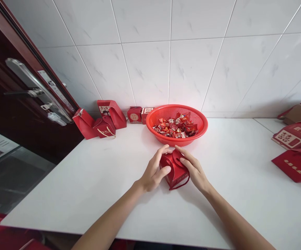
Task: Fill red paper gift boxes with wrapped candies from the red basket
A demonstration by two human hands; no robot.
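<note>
A small red gift box (175,176) with curved top flaps stands on the white table between my two hands. A dark red cord handle hangs down its near side. My left hand (157,170) curves around the box's left side, thumb on a top flap and fingers along the far edge. On the right side, my right hand (194,168) presses its fingers onto the top flaps. Just beyond the box sits a red plastic basket (176,140) holding many wrapped candies (173,128).
Several red gift boxes (105,124) stand at the table's back left, beside a dark door with a metal handle (33,91). Two small boxes (134,115) sit left of the basket. More red boxes (294,166) lie at the right edge. A tiled wall (145,73) rises behind.
</note>
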